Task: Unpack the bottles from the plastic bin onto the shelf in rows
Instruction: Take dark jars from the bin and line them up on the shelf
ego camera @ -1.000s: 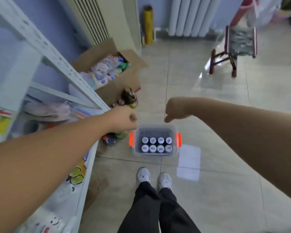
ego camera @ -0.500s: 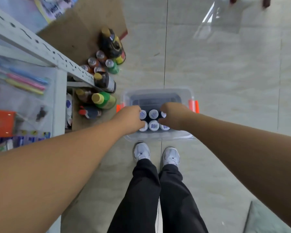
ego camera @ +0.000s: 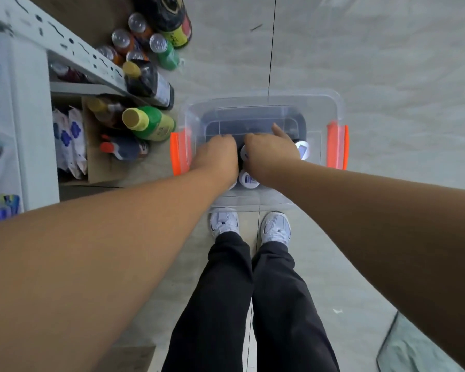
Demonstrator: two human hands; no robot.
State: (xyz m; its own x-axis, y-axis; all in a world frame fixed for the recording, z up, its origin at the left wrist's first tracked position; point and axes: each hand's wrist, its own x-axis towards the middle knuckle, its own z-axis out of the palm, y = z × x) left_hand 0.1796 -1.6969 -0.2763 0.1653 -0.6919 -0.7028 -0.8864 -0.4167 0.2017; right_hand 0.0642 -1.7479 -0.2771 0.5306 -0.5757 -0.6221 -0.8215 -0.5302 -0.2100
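From the head camera, both arms are reaching down into the clear plastic bin with orange latches, which is sitting on the floor just beyond the white shoes, probably so the person can work standing over it. The left hand and right hand are lying over the white-capped dark bottles; whether the fingers are curling round caps I cannot tell. Three caps are showing; others are hidden. The grey metal shelf is standing at nine o'clock.
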